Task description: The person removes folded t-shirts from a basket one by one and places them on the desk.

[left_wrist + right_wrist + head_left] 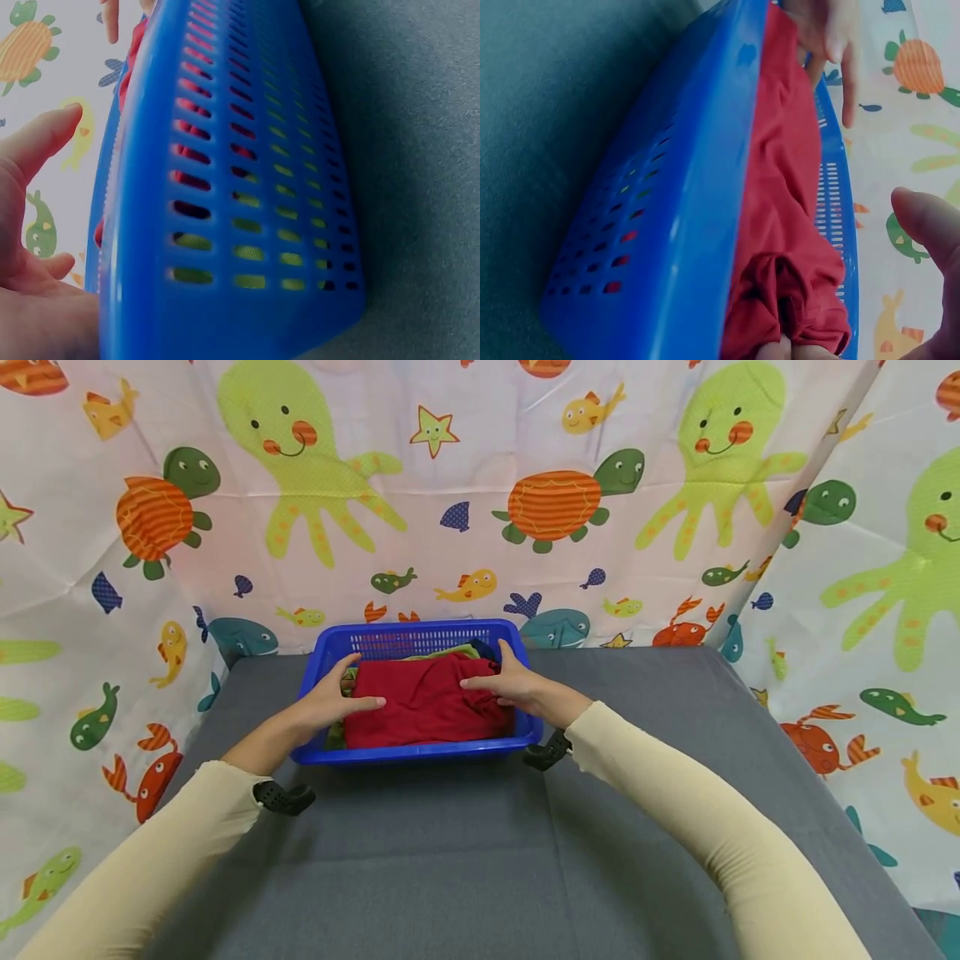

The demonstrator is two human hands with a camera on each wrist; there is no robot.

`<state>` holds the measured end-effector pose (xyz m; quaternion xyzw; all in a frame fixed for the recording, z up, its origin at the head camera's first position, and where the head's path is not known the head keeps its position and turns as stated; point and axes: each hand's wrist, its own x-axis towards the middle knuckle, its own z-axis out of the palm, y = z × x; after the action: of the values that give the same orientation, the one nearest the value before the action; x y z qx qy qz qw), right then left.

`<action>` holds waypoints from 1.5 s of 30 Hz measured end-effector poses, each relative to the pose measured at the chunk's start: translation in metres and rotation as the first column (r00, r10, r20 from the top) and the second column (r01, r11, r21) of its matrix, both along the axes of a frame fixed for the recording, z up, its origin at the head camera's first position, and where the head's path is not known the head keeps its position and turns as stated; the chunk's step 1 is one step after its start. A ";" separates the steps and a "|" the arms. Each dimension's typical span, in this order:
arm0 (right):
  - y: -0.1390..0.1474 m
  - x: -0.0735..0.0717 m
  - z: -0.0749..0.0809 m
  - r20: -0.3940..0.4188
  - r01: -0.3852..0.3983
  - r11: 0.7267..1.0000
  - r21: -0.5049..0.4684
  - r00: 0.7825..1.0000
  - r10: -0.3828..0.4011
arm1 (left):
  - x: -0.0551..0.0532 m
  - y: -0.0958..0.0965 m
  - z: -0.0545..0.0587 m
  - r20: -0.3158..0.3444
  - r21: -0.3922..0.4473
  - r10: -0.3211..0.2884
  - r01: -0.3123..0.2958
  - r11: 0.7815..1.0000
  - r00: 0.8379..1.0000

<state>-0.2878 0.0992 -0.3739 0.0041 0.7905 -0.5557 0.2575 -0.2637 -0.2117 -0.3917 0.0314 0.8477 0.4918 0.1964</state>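
A blue plastic basket (427,750) with slotted walls holds folded cloth, a red cloth (408,697) lying on top. Over the basket's left end is my left hand (326,700), its thumb held out over the red cloth and apart from the fingers. At the right end, my right hand (519,683) has its thumb spread away from its fingers. In the right wrist view, two of its fingertips (810,352) touch bunched folds of the red cloth. A green cloth (467,651) and a brown-green patterned cloth (335,737) show at the edges, mostly hidden beneath.
The basket stands near the back of a grey-covered table (450,860). Behind it and along both sides hangs a white curtain (465,435) printed with sea animals. Black wrist straps (283,797) sit below the cream sleeves (675,777).
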 end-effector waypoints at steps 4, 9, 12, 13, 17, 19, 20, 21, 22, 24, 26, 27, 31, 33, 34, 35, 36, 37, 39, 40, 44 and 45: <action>-0.001 0.000 -0.002 -0.063 -0.063 0.996 0.058 0.996 0.066 | -0.003 -0.002 0.000 0.062 0.035 -0.005 0.002 0.999 0.998; -0.002 0.000 -0.006 -0.107 -0.076 0.990 0.118 0.990 0.088 | -0.004 0.001 -0.002 0.073 0.026 -0.041 0.039 0.999 0.997; -0.003 -0.001 -0.008 -0.118 -0.070 0.983 0.169 0.989 0.090 | -0.003 0.003 -0.002 0.067 0.022 -0.065 0.063 0.998 0.996; -0.003 -0.001 -0.009 -0.119 -0.072 0.981 0.179 0.988 0.094 | -0.002 0.004 -0.002 0.064 0.019 -0.071 0.070 0.997 0.995; -0.003 -0.004 -0.010 -0.088 -0.067 0.990 0.121 0.993 0.078 | -0.003 0.004 -0.001 0.072 0.048 -0.065 0.061 0.997 0.995; -0.003 -0.005 -0.010 -0.055 -0.050 0.997 0.054 0.997 0.053 | -0.003 0.005 -0.001 0.082 0.064 -0.036 0.031 0.997 0.996; -0.002 -0.006 -0.010 -0.040 -0.046 0.999 0.029 0.998 0.047 | -0.003 0.005 -0.001 0.088 0.072 -0.017 0.011 0.997 0.996; -0.001 -0.006 -0.010 -0.025 -0.044 0.999 0.011 0.999 0.045 | -0.003 0.005 -0.001 0.093 0.080 0.002 -0.010 0.997 0.996; -0.001 -0.006 -0.009 -0.014 -0.048 0.999 -0.004 0.999 0.048 | -0.003 0.005 -0.001 0.099 0.083 0.024 -0.033 0.996 0.995; 0.000 -0.005 -0.008 -0.010 -0.060 0.998 -0.015 0.998 0.060 | -0.004 0.006 -0.001 0.109 0.094 0.052 -0.063 0.994 0.993; 0.001 -0.006 -0.008 -0.030 -0.076 0.997 -0.015 0.997 0.075 | -0.005 0.007 -0.001 0.110 0.103 0.062 -0.073 0.992 0.992; 0.001 -0.005 -0.008 -0.044 -0.080 0.997 -0.013 0.996 0.079 | -0.006 0.007 0.000 0.103 0.105 0.059 -0.070 0.992 0.993; 0.001 -0.004 -0.010 -0.133 -0.113 0.992 0.056 0.984 0.120 | -0.005 0.009 0.001 0.035 0.097 0.021 -0.024 0.995 0.999; 0.001 -0.004 -0.010 -0.167 -0.126 0.988 0.093 0.976 0.141 | -0.004 0.010 0.002 0.004 0.091 -0.001 0.001 0.996 1.000; 0.001 -0.004 -0.011 -0.181 -0.134 0.985 0.106 0.972 0.151 | -0.004 0.010 0.001 -0.004 0.090 -0.009 0.009 0.996 1.000; 0.001 -0.005 -0.012 -0.188 -0.141 0.983 0.114 0.969 0.161 | -0.004 0.009 0.001 -0.006 0.092 -0.014 0.014 0.996 1.000; 0.002 -0.005 -0.012 -0.189 -0.150 0.982 0.114 0.967 0.169 | -0.003 0.009 0.001 -0.004 0.094 -0.020 0.020 0.995 1.000; 0.003 -0.006 -0.013 -0.191 -0.160 0.981 0.109 0.965 0.179 | -0.003 0.009 0.001 0.005 0.101 -0.022 0.022 0.995 1.000; 0.005 -0.007 -0.013 -0.193 -0.196 0.975 0.102 0.958 0.213 | -0.002 0.008 0.000 0.026 0.118 -0.027 0.024 0.993 0.999; 0.005 -0.007 -0.013 -0.193 -0.221 0.970 0.106 0.952 0.238 | -0.002 0.008 0.000 0.038 0.126 -0.030 0.025 0.992 0.999; 0.007 -0.008 -0.010 -0.200 -0.359 0.923 0.139 0.903 0.381 | -0.003 0.006 0.002 0.083 0.135 -0.085 0.073 0.988 0.993; 0.007 -0.009 -0.010 -0.195 -0.396 0.905 0.156 0.886 0.421 | -0.003 0.005 0.003 0.096 0.127 -0.107 0.094 0.987 0.990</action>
<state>-0.2964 0.1062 -0.3836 -0.2107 0.8272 -0.4408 0.2775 -0.2668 -0.2065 -0.3883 0.0609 0.8023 0.5330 0.2619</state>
